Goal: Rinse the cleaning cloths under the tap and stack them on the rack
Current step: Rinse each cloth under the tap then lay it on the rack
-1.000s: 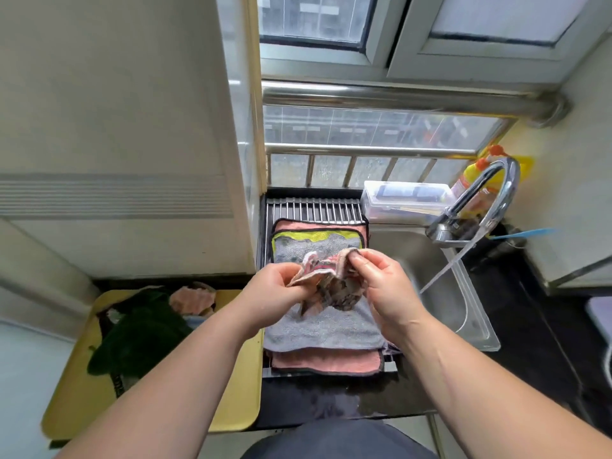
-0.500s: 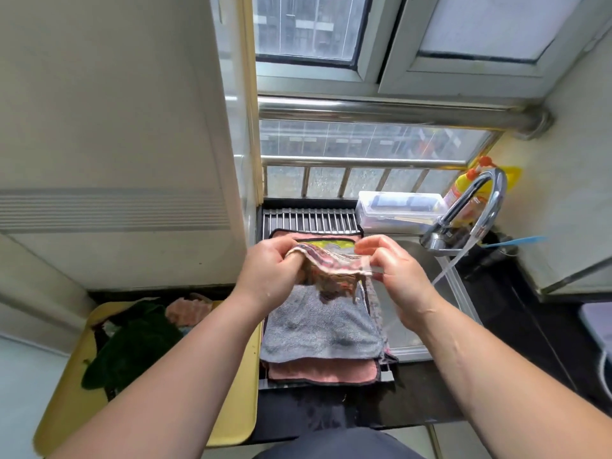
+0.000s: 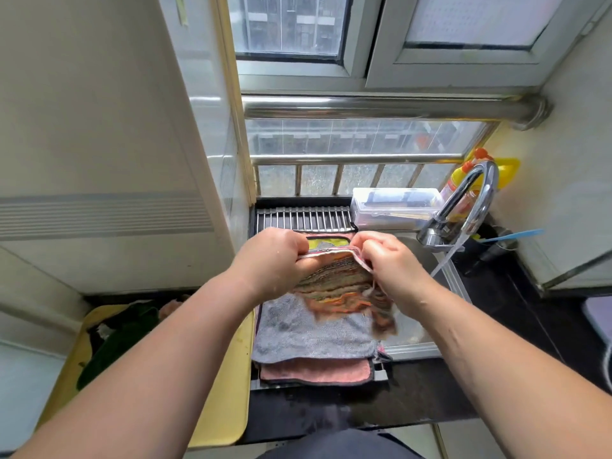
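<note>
A striped multicoloured cloth [image 3: 334, 286] hangs spread between my hands above the rack. My left hand [image 3: 275, 253] pinches its top left corner and my right hand [image 3: 384, 256] pinches its top right corner. Below it a stack lies on the metal rack [image 3: 304, 218]: a grey cloth [image 3: 311, 336] on top, a pink cloth [image 3: 314, 372] with dark trim under it, and a yellow-edged cloth [image 3: 328, 241] showing at the far end. The chrome tap [image 3: 463, 207] at the right runs a thin stream of water into the sink [image 3: 450, 279].
A yellow tray [image 3: 228, 392] at the left holds a dark green cloth [image 3: 116, 342] and a pink one [image 3: 170, 308]. A clear plastic box [image 3: 394, 207] sits behind the sink, with detergent bottles [image 3: 463, 187] and a blue toothbrush [image 3: 513, 235] near the tap. A tall cabinet stands left.
The bunched striped cloth has been pulled open and now hangs flat between both hands. The hands moved apart along its top edge, over the stack on the rack.
</note>
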